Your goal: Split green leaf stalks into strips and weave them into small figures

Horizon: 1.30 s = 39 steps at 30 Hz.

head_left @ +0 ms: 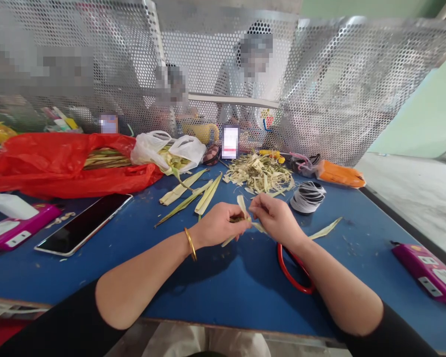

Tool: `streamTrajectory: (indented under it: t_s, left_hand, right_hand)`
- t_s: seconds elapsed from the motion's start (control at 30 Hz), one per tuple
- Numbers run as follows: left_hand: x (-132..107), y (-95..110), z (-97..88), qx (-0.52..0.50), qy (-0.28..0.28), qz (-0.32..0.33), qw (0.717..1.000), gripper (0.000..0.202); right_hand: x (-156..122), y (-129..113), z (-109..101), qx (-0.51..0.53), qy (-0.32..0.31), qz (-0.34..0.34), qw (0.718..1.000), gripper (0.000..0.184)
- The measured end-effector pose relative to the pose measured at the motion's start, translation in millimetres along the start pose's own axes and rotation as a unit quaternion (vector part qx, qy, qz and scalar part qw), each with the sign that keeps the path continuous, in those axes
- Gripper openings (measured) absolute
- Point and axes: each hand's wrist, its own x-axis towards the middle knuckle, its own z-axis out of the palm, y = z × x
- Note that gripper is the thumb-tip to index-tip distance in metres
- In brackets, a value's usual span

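My left hand (223,223) is closed on a small folded bundle of pale dry leaf strips (241,206), whose ends stick out above and below the fingers. Close beside it, my right hand (273,215) makes a pinch at the bundle's right side; what lies between those fingertips is too small to make out. Red handles, apparently of scissors (282,260), show partly beneath my right wrist. A spool of whitish thread (307,197) stands just beyond the right hand. Several long dry leaves (209,194) lie past my left hand, and a single leaf piece (326,229) rests to the right.
A heap of leaf scraps (260,172) lies at the back. Red (59,163) and white (152,148) plastic bags hold more leaves. A phone (85,223) and purple power strips (22,230) are on the blue table. Behind a perforated metal screen (327,89) sit other people.
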Motion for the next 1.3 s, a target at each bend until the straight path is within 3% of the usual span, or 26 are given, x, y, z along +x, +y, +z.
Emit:
streamTrajectory:
  t_s: [0.07, 0.17, 0.3, 0.4, 0.53, 0.67, 0.77, 0.87, 0.93, 1.07, 1.2, 1.3]
  left_hand:
    - [1, 1, -0.1, -0.096, 0.031, -0.007, 0.995, 0.014]
    - [3, 0, 0.1, -0.142, 0.114, -0.006, 0.983, 0.017]
    - [6, -7, 0.1, -0.077, 0.198, -0.022, 0.977, 0.018]
    - [7, -11, -0.4, -0.004, 0.228, -0.041, 0.973, 0.018]
    - [7, -11, -1.5, 0.106, 0.233, -0.05, 0.965, 0.017]
    - [4, -7, -1.1, 0.175, 0.168, -0.041, 0.969, 0.016]
    - [1, -4, -0.7, 0.155, 0.078, -0.005, 0.985, 0.016]
    - [0, -1, -1.6, 0.05, 0.017, 0.018, 0.998, 0.016]
    - [0, 1, -2.4, -0.031, 0.029, 0.016, 0.999, 0.016]
    - [4, 2, -2.1, -0.144, 0.127, -0.001, 0.982, 0.02]
    - [6, -2, 0.3, -0.12, 0.215, -0.024, 0.969, 0.019]
    - [7, -7, 2.2, -0.078, 0.236, -0.038, 0.968, 0.019]
  right_hand:
    - [2, 4, 0, 0.055, -0.006, 0.02, 0.998, 0.013]
    - [2, 9, 5, 0.122, -0.023, 0.054, 0.991, 0.013]
    - [-2, 8, 14, 0.115, -0.033, 0.063, 0.991, 0.021]
    - [-5, 2, 17, 0.082, -0.024, 0.047, 0.995, 0.016]
    - [-10, -7, 17, -0.048, -0.022, -0.028, 0.998, 0.011]
    - [-11, -9, 11, -0.14, -0.012, -0.08, 0.987, 0.013]
    - [-7, -6, 3, -0.129, 0.003, -0.07, 0.989, 0.012]
    - [0, -1, -3, -0.067, 0.008, -0.032, 0.997, 0.011]
    - [2, 3, -4, -0.005, -0.007, -0.002, 1.0, 0.011]
    - [3, 9, 1, 0.13, -0.034, 0.062, 0.989, 0.011]
    - [-1, 5, 11, 0.138, -0.035, 0.064, 0.988, 0.021]
    - [-5, -3, 18, 0.14, -0.023, 0.073, 0.987, 0.018]
